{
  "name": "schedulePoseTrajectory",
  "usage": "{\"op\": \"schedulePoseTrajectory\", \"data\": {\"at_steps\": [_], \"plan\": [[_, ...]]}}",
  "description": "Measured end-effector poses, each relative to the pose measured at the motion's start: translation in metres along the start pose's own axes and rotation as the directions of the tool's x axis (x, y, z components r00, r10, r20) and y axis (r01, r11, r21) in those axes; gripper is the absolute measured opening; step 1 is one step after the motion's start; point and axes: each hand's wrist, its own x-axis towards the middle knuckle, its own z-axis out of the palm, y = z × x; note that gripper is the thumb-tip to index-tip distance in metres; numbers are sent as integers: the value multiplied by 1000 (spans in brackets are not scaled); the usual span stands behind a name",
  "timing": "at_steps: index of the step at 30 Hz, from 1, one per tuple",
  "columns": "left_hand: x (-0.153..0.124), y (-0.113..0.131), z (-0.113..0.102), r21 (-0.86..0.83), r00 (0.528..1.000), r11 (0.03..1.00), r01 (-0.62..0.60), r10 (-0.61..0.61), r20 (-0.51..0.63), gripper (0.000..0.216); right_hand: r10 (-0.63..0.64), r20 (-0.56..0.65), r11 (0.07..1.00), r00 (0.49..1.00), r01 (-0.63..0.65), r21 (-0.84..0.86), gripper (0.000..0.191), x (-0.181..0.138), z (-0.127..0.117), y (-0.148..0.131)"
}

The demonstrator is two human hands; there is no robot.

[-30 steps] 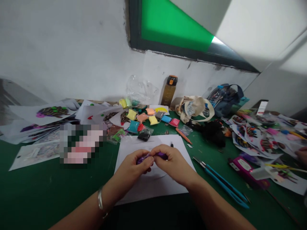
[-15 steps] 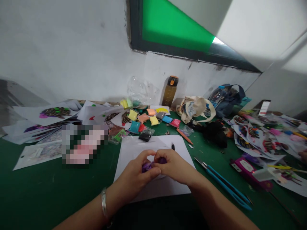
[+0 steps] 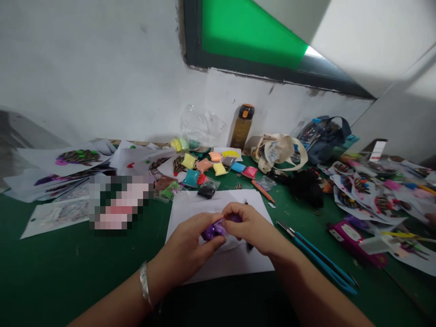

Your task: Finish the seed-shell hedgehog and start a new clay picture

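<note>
Between my two hands is a purple packet of modelling clay [image 3: 214, 230] in shiny clear wrap. My left hand [image 3: 189, 240] grips its left side with thumb and fingers. Curled fingers of my right hand [image 3: 247, 226] pinch its other end, where more purple shows. Both hands are just above white paper [image 3: 190, 204] on the green table [image 3: 143, 272]. A black pen lies on the sheet, partly hidden by my right hand. At the sheet's far edge sits a black clay packet [image 3: 206, 191].
Several coloured clay packets [image 3: 192, 177] lie behind the paper, near a brown bottle [image 3: 243, 127]. Blue tweezers [image 3: 323, 256] and a magenta device [image 3: 352, 243] are on the right. Decorated sheets [image 3: 73, 156] pile up at left. Another person's hand shows at the right edge.
My hands have shifted slightly, and more of the purple packet now shows between them. My right hand has risen a little. The view has moved slightly.
</note>
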Motion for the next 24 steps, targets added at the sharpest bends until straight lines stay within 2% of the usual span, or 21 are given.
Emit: {"op": "schedulePoseTrajectory", "data": {"at_steps": [5, 10, 12, 16, 18, 20, 24], "plan": [[2, 7, -5, -34, 994, 995, 94, -92, 61, 20, 7, 126, 1000, 992, -8, 10, 19, -1, -2, -1], [6, 7, -7, -317, 978, 925, 208, -192, 82, 30, -3, 232, 987, 973, -34, 158, 28, -3, -6, -4], [7, 6, -6, -398, 973, 889, 228, -225, 54, 29, -40, 221, 982, 974, -2, 190, 31, -4, -7, -7], [8, 4, -3, -479, 966, 845, 239, -255, 33, 23, -61, 139, 998, 988, 62, -2, 22, -6, -3, -14], [8, 3, -2, -501, 964, 829, 249, -260, 49, 23, -58, 93, 998, 994, 61, -34, 17, -6, -1, -15], [9, 3, -2, -498, 958, 823, 274, -277, 69, 25, -37, 66, 999, 997, 36, 18, 15, -5, 0, -13], [9, 3, -5, -510, 944, 797, 323, -307, 117, 30, -21, 46, 967, 999, 8, 254, 14, -3, -3, -7]]}}
